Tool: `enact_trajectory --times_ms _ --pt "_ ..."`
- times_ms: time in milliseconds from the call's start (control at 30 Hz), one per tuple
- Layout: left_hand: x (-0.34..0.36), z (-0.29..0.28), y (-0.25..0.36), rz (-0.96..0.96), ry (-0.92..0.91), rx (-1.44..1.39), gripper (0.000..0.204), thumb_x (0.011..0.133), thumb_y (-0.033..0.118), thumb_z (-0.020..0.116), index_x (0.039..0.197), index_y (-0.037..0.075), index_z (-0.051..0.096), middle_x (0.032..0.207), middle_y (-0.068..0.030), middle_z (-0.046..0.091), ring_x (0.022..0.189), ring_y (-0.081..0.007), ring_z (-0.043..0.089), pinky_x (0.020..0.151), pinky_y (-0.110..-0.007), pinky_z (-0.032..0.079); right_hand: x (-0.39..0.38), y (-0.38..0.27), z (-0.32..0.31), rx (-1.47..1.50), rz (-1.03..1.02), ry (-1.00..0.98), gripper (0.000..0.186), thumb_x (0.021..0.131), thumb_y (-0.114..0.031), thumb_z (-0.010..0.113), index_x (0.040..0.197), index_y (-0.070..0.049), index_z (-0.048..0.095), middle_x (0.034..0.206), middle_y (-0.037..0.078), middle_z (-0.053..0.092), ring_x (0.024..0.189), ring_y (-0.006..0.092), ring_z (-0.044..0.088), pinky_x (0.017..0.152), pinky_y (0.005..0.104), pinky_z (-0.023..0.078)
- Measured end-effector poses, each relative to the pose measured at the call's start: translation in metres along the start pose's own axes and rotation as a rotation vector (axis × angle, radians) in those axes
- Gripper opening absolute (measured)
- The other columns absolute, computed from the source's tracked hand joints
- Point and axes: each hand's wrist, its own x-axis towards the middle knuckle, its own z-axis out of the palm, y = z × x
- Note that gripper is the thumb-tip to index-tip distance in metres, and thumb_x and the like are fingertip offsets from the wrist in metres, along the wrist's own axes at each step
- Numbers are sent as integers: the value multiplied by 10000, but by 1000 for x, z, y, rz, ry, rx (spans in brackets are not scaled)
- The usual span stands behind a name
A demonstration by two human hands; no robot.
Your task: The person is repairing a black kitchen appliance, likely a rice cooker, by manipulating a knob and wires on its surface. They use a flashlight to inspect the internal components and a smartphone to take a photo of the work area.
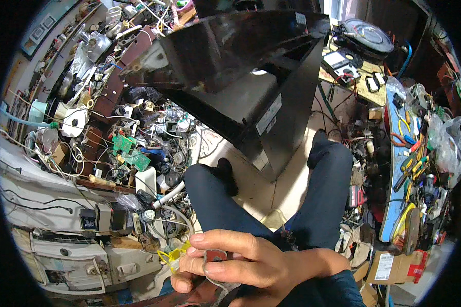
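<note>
At the lower middle, my right hand (pixel 264 263) reaches across from the right with its fingers bent around a dark red piece (pixel 216 255) with a grey, ragged edge. What kind of thing this piece is, I cannot make out. More bent fingertips (pixel 182 282) show at its left side, perhaps those of my left hand, whose palm and wrist are hidden. Ahead of my knees, a large black glossy housing (pixel 292 128) stands tilted on the floor, with an open hollow and a white label (pixel 269 114) on its side. Neither hand touches it.
Cables and green circuit boards (pixel 137 159) are heaped on the left. A blue board (pixel 394 204) with pliers and screwdrivers lies on the right, above a cardboard box (pixel 394 267). A multimeter (pixel 341 66) rests on the small table at the far right. My legs (pixel 215 199) flank the tiled floor.
</note>
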Motion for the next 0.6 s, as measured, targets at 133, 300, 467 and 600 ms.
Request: enact_trajectory --times_ms 133,300,467,600 --pt "-1 4 -5 -36 10 8 1009 920 836 238 1525 43 386 1387 -187 557 1226 -342 591 1051 -459 485 -15 12 -3 -81 -66 94 585 1022 -257 661 1443 85 441 1476 301 405 1074 268 686 882 340 601" --pt "6 1 -12 -74 27 24 1029 912 854 235 1535 48 378 1404 -182 550 1241 -339 587 1060 -455 484 -18 11 -15 -61 -36 141 655 995 -290 696 1465 63 409 1472 317 422 1008 244 676 827 324 600" --pt "14 -1 -26 -122 30 23 1049 903 871 231 1545 53 369 1422 -177 544 1257 -336 583 1068 -452 483 -35 -6 -42 -135 160 74 750 948 -312 744 1503 32 375 1490 326 419 1132 336 633 916 399 566" --pt "23 11 -33 -158 35 53 1065 896 885 229 1553 57 362 1436 -173 539 1269 -334 579 1074 -450 482 -47 -33 -61 -49 395 29 903 838 -232 856 1533 3 329 1490 372 376 1267 492 590 1038 553 519"
